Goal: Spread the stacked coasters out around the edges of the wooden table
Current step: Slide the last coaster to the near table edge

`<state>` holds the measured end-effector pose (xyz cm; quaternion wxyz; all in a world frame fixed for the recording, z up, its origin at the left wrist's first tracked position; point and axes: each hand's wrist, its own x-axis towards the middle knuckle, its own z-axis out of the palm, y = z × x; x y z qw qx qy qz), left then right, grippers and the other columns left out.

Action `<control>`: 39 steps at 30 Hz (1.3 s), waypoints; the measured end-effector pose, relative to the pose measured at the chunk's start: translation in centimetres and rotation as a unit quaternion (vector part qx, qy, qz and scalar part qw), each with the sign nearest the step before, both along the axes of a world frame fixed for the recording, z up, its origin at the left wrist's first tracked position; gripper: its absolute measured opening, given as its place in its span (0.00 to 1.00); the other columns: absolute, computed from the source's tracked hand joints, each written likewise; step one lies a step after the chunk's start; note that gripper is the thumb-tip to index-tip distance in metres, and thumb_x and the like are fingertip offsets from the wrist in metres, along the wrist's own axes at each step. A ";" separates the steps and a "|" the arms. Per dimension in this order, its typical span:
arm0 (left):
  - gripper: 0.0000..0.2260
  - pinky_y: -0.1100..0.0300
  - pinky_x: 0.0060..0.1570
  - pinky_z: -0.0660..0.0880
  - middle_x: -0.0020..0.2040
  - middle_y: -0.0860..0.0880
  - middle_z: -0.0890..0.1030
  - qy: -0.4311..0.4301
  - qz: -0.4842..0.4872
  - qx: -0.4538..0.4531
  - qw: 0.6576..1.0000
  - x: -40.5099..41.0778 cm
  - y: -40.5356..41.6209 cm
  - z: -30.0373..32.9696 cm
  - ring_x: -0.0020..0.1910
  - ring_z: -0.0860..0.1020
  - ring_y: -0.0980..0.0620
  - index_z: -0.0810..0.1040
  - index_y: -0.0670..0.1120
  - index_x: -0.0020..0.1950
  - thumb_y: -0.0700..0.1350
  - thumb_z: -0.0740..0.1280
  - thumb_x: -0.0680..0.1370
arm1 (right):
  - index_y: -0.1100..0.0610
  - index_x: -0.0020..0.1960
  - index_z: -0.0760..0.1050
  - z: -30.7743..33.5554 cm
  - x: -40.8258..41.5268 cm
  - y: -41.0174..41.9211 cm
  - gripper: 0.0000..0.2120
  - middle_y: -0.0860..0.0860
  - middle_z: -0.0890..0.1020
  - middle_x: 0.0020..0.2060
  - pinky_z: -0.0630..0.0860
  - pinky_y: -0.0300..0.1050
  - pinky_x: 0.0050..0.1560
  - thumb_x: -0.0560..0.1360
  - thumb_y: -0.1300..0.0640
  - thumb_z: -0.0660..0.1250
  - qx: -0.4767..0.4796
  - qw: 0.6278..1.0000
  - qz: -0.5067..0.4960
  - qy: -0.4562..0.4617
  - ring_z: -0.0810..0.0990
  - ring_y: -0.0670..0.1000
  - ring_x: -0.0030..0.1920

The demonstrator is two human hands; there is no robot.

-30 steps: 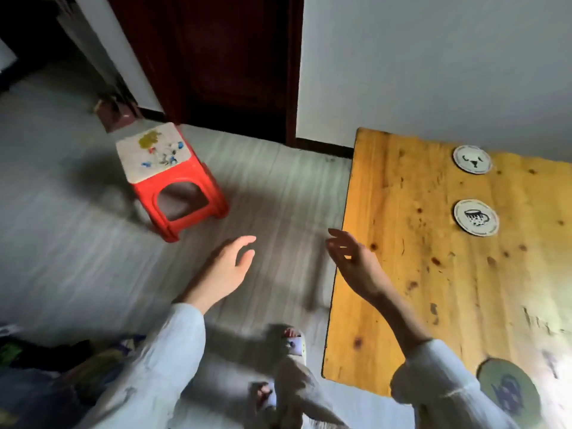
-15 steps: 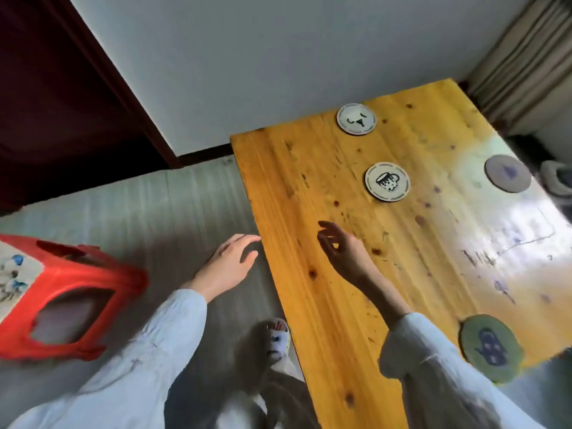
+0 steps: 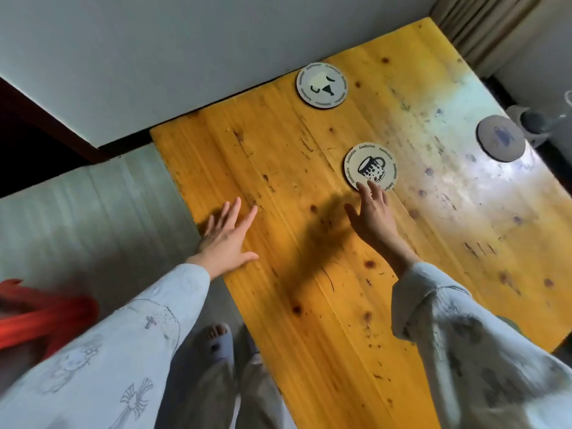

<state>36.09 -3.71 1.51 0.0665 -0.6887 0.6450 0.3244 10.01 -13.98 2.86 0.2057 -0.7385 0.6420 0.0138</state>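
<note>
A round white coaster with a mug drawing (image 3: 370,166) lies near the middle of the yellow wooden table (image 3: 309,305). My right hand (image 3: 373,213) is open, and its fingertips touch that coaster's near rim. My left hand (image 3: 227,238) is open with fingers spread, over the table's left edge. A second white coaster (image 3: 322,85) sits at the far edge by the wall. A grey coaster (image 3: 500,138) rests at the right edge. My right sleeve hides most of a green coaster (image 3: 512,327) at the near right edge.
A white wall runs along the table's far edge, with a dark doorway at the left. A red plastic stool (image 3: 40,320) stands on the grey floor at the lower left. My slippered feet (image 3: 218,339) are beside the table's left edge. Curtains hang at the upper right.
My view has swung right and over the table. My right hand has reached forward to the mug coaster. My left hand has moved from over the floor onto the table's left edge.
</note>
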 end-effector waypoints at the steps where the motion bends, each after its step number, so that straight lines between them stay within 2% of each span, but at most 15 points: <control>1: 0.45 0.43 0.71 0.41 0.75 0.45 0.35 -0.020 -0.015 0.006 1.000 0.1 -0.2 -0.6 0.74 0.36 0.44 0.38 0.56 0.72 0.58 0.68 0.69 | 0.61 0.71 0.58 -0.4 0.0 -1.0 0.25 0.62 0.61 0.73 0.61 0.61 0.71 0.78 0.54 0.60 -0.001 1.000 -0.012 -0.001 0.58 0.63 0.73; 4: 0.50 0.41 0.70 0.37 0.73 0.44 0.31 -0.050 -0.019 0.007 0.999 -0.3 0.0 -2.0 0.72 0.32 0.43 0.33 0.57 0.70 0.61 0.69 0.66 | 0.61 0.72 0.56 -1.3 0.4 -4.5 0.27 0.62 0.60 0.73 0.58 0.61 0.72 0.78 0.51 0.58 -0.022 0.998 -0.058 -0.011 0.57 0.62 0.73; 9: 0.51 0.40 0.70 0.38 0.73 0.43 0.30 -0.083 -0.013 0.003 0.996 -0.9 -0.1 -2.8 0.72 0.32 0.42 0.32 0.56 0.70 0.61 0.69 0.65 | 0.56 0.74 0.51 -2.1 0.4 -10.4 0.30 0.60 0.54 0.75 0.55 0.66 0.71 0.77 0.47 0.58 0.000 0.997 -0.068 0.039 0.50 0.62 0.75; 12: 0.51 0.40 0.70 0.38 0.72 0.43 0.29 -0.086 -0.009 0.016 0.996 -1.0 -0.3 -2.7 0.72 0.31 0.42 0.31 0.55 0.70 0.60 0.69 0.66 | 0.54 0.70 0.58 -2.4 0.5 -11.6 0.24 0.59 0.62 0.70 0.62 0.68 0.67 0.77 0.47 0.55 0.016 0.996 -0.044 0.071 0.58 0.62 0.71; 17: 0.50 0.40 0.70 0.38 0.72 0.43 0.29 -0.084 -0.005 0.022 0.996 -1.2 -0.3 -2.5 0.71 0.31 0.42 0.30 0.55 0.70 0.60 0.69 0.67 | 0.54 0.66 0.64 -2.2 1.2 -11.1 0.21 0.60 0.66 0.66 0.68 0.69 0.59 0.76 0.47 0.57 0.015 0.994 -0.068 0.084 0.62 0.64 0.67; 22: 0.50 0.40 0.70 0.38 0.72 0.43 0.29 -0.081 -0.001 0.032 0.996 -1.2 -0.5 -2.3 0.71 0.31 0.42 0.30 0.55 0.70 0.60 0.69 0.67 | 0.53 0.66 0.64 -2.1 2.5 -7.1 0.21 0.61 0.67 0.64 0.69 0.70 0.57 0.76 0.46 0.57 0.027 0.995 -0.065 0.067 0.63 0.66 0.65; 27: 0.51 0.40 0.70 0.38 0.73 0.42 0.30 -0.074 0.001 0.033 0.997 -1.3 -0.6 -2.2 0.72 0.32 0.42 0.31 0.55 0.70 0.61 0.69 0.66 | 0.55 0.64 0.64 -1.6 4.2 -1.9 0.19 0.63 0.67 0.62 0.71 0.65 0.50 0.77 0.47 0.55 0.046 0.993 -0.104 0.040 0.64 0.66 0.63; 31: 0.48 0.42 0.71 0.39 0.75 0.44 0.35 -0.035 0.012 0.007 0.999 -1.0 0.2 -1.7 0.73 0.35 0.44 0.36 0.53 0.72 0.59 0.69 0.67 | 0.58 0.66 0.62 -1.1 5.1 2.0 0.22 0.62 0.63 0.65 0.71 0.65 0.53 0.75 0.51 0.60 0.117 0.984 -0.132 0.040 0.60 0.65 0.65; 35: 0.37 0.44 0.73 0.48 0.76 0.44 0.48 0.011 0.053 -0.031 0.998 -1.1 2.2 -0.8 0.75 0.45 0.44 0.46 0.48 0.73 0.49 0.66 0.73 | 0.64 0.64 0.62 -0.4 5.2 4.9 0.22 0.66 0.60 0.67 0.68 0.65 0.61 0.76 0.53 0.61 0.172 0.972 -0.162 0.013 0.60 0.69 0.66; 37: 0.31 0.46 0.72 0.54 0.75 0.44 0.54 0.034 0.073 -0.047 0.996 -1.3 3.4 -0.3 0.74 0.51 0.45 0.51 0.46 0.73 0.45 0.63 0.75 | 0.65 0.65 0.62 -0.2 5.2 6.3 0.25 0.67 0.62 0.65 0.68 0.62 0.63 0.76 0.51 0.62 0.191 0.967 -0.168 0.003 0.64 0.68 0.65; 39: 0.27 0.48 0.70 0.58 0.74 0.46 0.57 0.063 0.084 -0.047 0.993 -1.9 4.4 0.0 0.72 0.54 0.47 0.53 0.47 0.72 0.41 0.60 0.76 | 0.65 0.63 0.64 0.0 5.4 7.7 0.24 0.66 0.65 0.63 0.72 0.60 0.61 0.76 0.49 0.62 0.211 0.958 -0.190 -0.045 0.71 0.67 0.60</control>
